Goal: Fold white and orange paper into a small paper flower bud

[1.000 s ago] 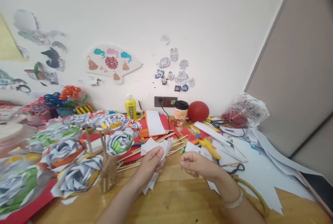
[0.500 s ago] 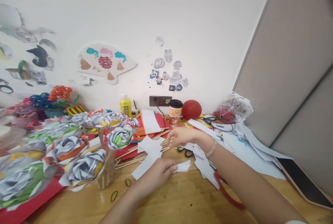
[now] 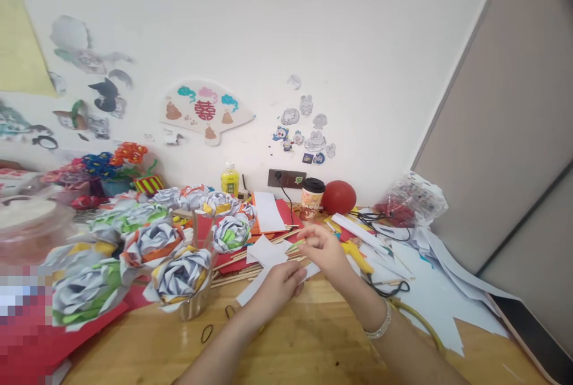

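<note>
My left hand (image 3: 278, 285) is closed, thumb against fingers, on a small piece of white paper (image 3: 312, 270) that pokes out to the right. Just above and to the right is my right hand (image 3: 326, 255), a bracelet (image 3: 380, 320) on its wrist. Its thumb and index finger come together near a bit of green, and whether they hold anything is too small to tell. Behind the hands lie thin wooden sticks (image 3: 235, 277) and white paper scraps (image 3: 267, 252). A yellow tool (image 3: 358, 256), perhaps a glue gun, lies beside my right wrist.
Several folded paper flowers (image 3: 181, 274) crowd the left over red paper (image 3: 85, 337). Towards the wall stand a yellow bottle (image 3: 230, 182), a lidded cup (image 3: 312, 200) and a red balloon (image 3: 339, 197). White sheets (image 3: 430, 295) and a dark tablet-like slab (image 3: 532, 337) lie at right.
My right hand has come down from over the sticks, closer to my left hand. The yellow tool now shows beside my right wrist. My view has turned a little left.
</note>
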### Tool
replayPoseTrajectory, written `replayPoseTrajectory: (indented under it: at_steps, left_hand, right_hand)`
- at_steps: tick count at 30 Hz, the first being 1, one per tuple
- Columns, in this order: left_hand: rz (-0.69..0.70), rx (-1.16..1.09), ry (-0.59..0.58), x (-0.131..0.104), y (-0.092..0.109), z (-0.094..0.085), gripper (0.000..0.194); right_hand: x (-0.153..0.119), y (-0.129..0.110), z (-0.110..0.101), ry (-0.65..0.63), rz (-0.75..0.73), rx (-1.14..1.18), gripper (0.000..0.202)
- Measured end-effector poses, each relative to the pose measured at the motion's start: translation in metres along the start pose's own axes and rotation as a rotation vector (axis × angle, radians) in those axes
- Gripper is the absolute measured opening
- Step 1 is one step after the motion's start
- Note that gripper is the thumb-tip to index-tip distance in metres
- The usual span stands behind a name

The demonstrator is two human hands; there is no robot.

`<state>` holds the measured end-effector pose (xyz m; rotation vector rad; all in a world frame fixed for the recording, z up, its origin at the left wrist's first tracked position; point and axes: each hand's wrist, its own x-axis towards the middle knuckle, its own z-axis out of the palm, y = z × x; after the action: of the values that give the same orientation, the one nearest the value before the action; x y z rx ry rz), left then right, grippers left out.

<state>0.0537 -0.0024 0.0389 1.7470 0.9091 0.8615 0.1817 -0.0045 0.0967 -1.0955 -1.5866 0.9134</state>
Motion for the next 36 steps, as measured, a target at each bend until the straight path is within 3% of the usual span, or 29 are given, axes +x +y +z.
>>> replayPoseTrajectory:
  at_steps: [3, 8, 14, 20, 26, 29, 32, 36]
  left_hand:
    - [-0.039, -0.169, -0.030, 0.001, 0.000, 0.003, 0.041]
    - [-0.083, -0.506, -0.072, -0.001, 0.007, -0.001, 0.042]
    - [-0.093, -0.648, -0.004, -0.003, 0.009, -0.003, 0.039]
    - [-0.091, -0.644, 0.025, -0.001, 0.009, -0.003, 0.039]
    - [-0.064, -0.559, -0.057, -0.007, 0.018, -0.005, 0.041]
    - [-0.048, -0.480, -0.117, -0.010, 0.023, -0.008, 0.041]
    - [0.011, -0.337, -0.236, -0.013, 0.027, -0.009, 0.040]
    - [0.083, -0.076, -0.292, -0.016, 0.032, -0.008, 0.041]
  right_hand:
    - [-0.005, 0.007, -0.001, 0.066, -0.092, -0.044, 0.011]
    - [-0.022, 0.005, 0.006, 0.088, -0.313, -0.381, 0.012]
    - [-0.038, 0.016, 0.012, 0.115, -0.204, -0.337, 0.012]
    - [-0.048, 0.026, 0.011, 0.133, 0.033, -0.200, 0.016]
    - [-0.044, 0.026, -0.017, -0.156, 0.037, -0.139, 0.024]
    - [-0.037, 0.027, -0.038, -0.470, 0.059, -0.149, 0.024]
    - [-0.025, 0.026, -0.056, -0.759, 0.217, -0.242, 0.019]
    - [-0.002, 0.017, -0.066, -0.757, 0.330, -0.536, 0.005]
